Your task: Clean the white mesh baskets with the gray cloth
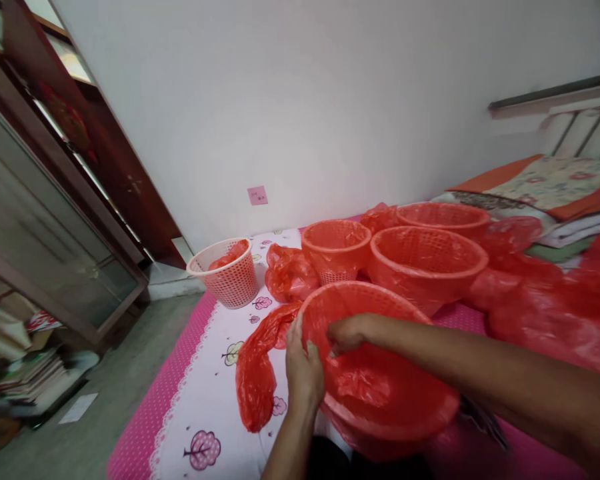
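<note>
Nearest to me is a large basket (380, 427) lined with a thin red plastic bag (365, 387), tilted towards me. My left hand (304, 370) grips its left rim, thumb on the inner side and fingers along the outside. Inside the basket is my right hand (347, 333), its fingers curled against the red film by the left wall; the fingertips are partly hidden. A loose, bunched part of red plastic (255, 373) trails on the sheet left of the basket.
Behind stand more red-covered baskets (427, 267), a smaller basket (336, 243) and a pale pink basket (233, 283). Crumpled red bags (290, 273) lie between them, with more red plastic (545, 313) at right. Folded bedding (545, 183) sits near the white wall (300, 100).
</note>
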A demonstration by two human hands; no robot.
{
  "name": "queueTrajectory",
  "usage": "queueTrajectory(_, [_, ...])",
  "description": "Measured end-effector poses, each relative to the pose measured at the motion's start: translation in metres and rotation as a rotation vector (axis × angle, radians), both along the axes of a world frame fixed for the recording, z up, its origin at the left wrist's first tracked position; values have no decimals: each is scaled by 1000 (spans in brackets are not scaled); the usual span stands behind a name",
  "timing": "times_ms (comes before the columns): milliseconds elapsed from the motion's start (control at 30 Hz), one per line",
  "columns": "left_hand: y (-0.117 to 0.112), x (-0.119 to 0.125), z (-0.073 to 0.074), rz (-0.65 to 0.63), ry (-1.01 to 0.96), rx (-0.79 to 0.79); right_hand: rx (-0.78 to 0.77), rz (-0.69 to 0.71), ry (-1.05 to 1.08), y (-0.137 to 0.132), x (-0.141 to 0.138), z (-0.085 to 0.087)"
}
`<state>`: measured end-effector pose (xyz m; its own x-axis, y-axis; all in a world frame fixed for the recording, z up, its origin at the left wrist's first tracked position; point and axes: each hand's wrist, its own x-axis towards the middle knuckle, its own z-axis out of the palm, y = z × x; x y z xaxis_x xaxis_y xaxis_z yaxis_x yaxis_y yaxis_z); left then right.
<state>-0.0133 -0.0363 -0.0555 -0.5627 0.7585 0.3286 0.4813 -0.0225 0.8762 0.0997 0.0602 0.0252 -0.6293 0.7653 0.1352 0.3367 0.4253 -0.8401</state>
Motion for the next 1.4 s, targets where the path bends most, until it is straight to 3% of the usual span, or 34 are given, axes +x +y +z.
queueTrajectory(133, [5,-10,10,-46,-58,-36,45,271,-134,-7,45,35])
queueTrajectory(200, [-2,-17,20,-81,-124,-48,167,252,-68,-23,80,50])
queueTrajectory(267, [-19,-25,30,-52,-161,-19,266,112,22,-42,121,53])
queueTrajectory(367, [-61,-33,32,105,-90,101,295,-255,124,-69,180,31])
queueTrajectory(433, [-94,-32,20,179,23,127,244,-459,172,-83,211,-1])
queueTrajectory(500, [-122,-24,0,197,48,109,98,-600,239,-95,228,-41])
queueTrajectory(533, [-133,-18,-10,176,65,71,-7,-612,290,-100,231,-62])
queueTrajectory(600, [-146,-2,-27,164,207,148,-187,-579,362,-109,228,-101])
queueTrajectory(667, [-149,15,-33,50,409,247,-357,-539,421,-116,213,-132])
queueTrajectory(767, [-135,35,-23,-183,704,263,-739,-484,497,-123,184,-161])
queueTrajectory(833, [-119,43,-11,-292,889,211,-1015,-431,569,-126,165,-170])
queueTrajectory(900, [-102,50,0,-355,1030,146,-1189,-379,704,-127,151,-173])
queueTrajectory(967, [-88,56,8,-386,1103,23,-1255,-363,875,-127,140,-174])
queueTrajectory(1133, [-75,67,26,-422,1145,-356,-1255,-398,1181,-126,130,-180])
queueTrajectory(1300, [-72,70,33,-375,1111,-453,-1248,-604,1195,-119,137,-197])
queueTrajectory(1400, [-69,69,30,-353,1121,-445,-1262,-617,1145,-116,142,-201])
